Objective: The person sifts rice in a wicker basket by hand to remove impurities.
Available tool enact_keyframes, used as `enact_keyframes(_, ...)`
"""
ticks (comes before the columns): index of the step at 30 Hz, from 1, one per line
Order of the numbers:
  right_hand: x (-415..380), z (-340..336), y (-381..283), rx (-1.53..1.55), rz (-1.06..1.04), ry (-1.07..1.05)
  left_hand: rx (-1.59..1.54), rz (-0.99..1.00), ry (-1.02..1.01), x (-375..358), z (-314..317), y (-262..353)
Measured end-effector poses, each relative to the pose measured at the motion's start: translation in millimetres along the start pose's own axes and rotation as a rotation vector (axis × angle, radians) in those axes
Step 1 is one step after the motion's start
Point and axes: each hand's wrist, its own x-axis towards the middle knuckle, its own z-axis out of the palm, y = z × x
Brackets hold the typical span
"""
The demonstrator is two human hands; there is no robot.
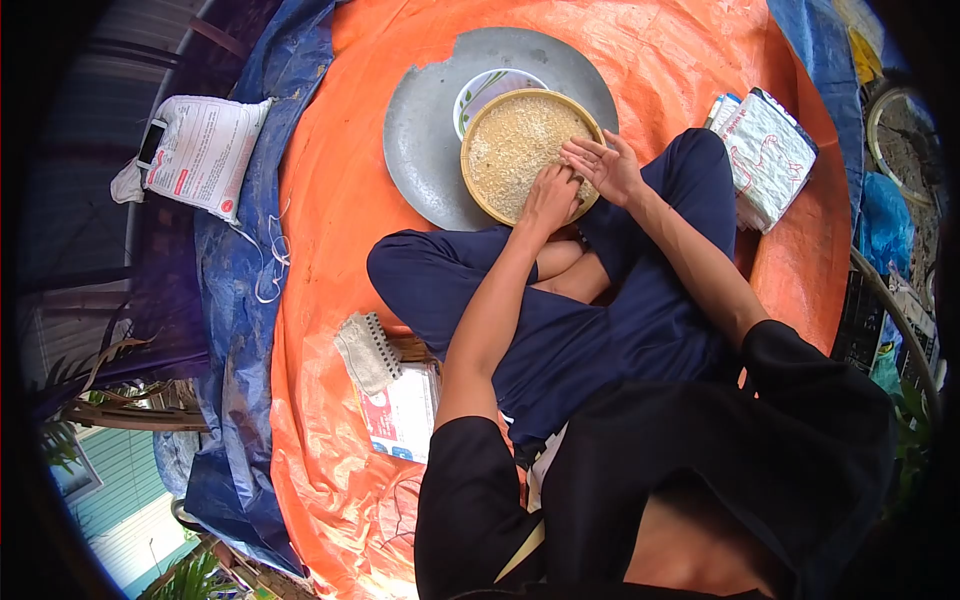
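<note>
A round bamboo sieve (505, 145) full of pale, small grains rests over a white bowl with a green leaf pattern (492, 84). Both sit on a large grey round tray (425, 150) with a jagged upper edge. My left hand (551, 197) is at the sieve's lower right, over the grains, its fingers curled inward; whatever they pinch is too small to make out. Beside it, my right hand (612, 168) is turned palm toward me over the right rim, fingers stretched out. The two hands nearly meet, and their fingertips partly overlap in view.
An orange tarp (330, 260) lies beneath me, with blue tarp (235, 300) along the left. My crossed legs border the tray. A white filled sack (770, 160) lies right; a notebook (368, 352) and papers (400, 410) lie left. Another sack (210, 150) holds a phone (152, 142).
</note>
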Motion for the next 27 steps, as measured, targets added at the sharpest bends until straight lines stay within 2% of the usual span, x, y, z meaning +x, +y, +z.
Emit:
enact_keyframes(10, 0.4, -0.2, -0.2, 0.003, 0.004, -0.014, 0.047, 0.093, -0.120, -3.0, 14.6, 5.2)
enact_keyframes(13, -0.5, -0.4, -0.4, -0.002, 0.003, -0.012, 0.036, 0.092, -0.081, -5.7, 20.8, 4.3)
enact_keyframes(27, 1.1, -2.7, 0.2, -0.009, 0.004, -0.006, -0.008, 0.020, -0.182, -3.8, 13.0, 6.8)
